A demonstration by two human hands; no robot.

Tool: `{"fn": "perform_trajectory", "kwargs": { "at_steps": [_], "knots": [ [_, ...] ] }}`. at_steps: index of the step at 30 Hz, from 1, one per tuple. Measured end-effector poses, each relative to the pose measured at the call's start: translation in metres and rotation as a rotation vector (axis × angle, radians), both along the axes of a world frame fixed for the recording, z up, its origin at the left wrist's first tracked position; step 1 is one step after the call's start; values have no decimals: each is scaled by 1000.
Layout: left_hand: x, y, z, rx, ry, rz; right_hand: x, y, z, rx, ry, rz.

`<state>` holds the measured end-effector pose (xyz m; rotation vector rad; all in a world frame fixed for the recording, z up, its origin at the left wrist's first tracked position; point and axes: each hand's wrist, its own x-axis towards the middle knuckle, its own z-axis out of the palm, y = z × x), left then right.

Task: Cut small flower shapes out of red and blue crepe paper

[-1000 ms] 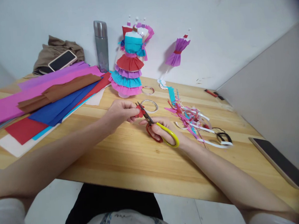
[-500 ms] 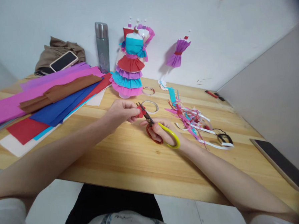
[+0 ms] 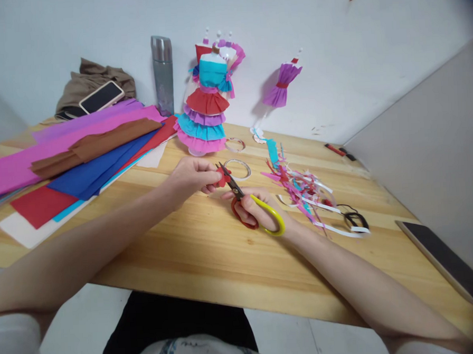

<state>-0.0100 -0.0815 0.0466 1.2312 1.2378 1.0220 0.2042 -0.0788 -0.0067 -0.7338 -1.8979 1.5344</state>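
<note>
Between thumb and fingers, my left hand (image 3: 194,175) pinches a small piece of red crepe paper (image 3: 223,178). My right hand (image 3: 257,202) is closed around the scissors (image 3: 275,217), which have one yellow and one red handle. Their dark blades point up and left and lie slightly apart at the red paper. Just behind the blades a roll of tape (image 3: 242,169) lies on the wooden table (image 3: 209,252). Farther back stands a small dress form (image 3: 209,102) in a tiered turquoise, red, purple and pink paper dress.
Crepe paper sheets (image 3: 101,168) are stacked at left, near a phone (image 3: 102,97) on brown cloth and a grey bottle (image 3: 163,75). Right of my hands lie paper scraps (image 3: 300,187) and a black coil (image 3: 356,221). A purple-dressed form (image 3: 282,87) leans by the wall. Another dark device (image 3: 442,258) lies at right.
Almost nothing differs. Both hands, the scissors and the red paper stay in nearly the same place.
</note>
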Motion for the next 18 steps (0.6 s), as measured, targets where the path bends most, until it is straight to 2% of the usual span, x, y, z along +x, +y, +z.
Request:
{"fn": "perform_trajectory", "kwargs": {
  "at_steps": [18],
  "knots": [
    [-2, 0, 5, -24, 26, 26, 1, 1, 2, 5, -18, -7]
  ]
}}
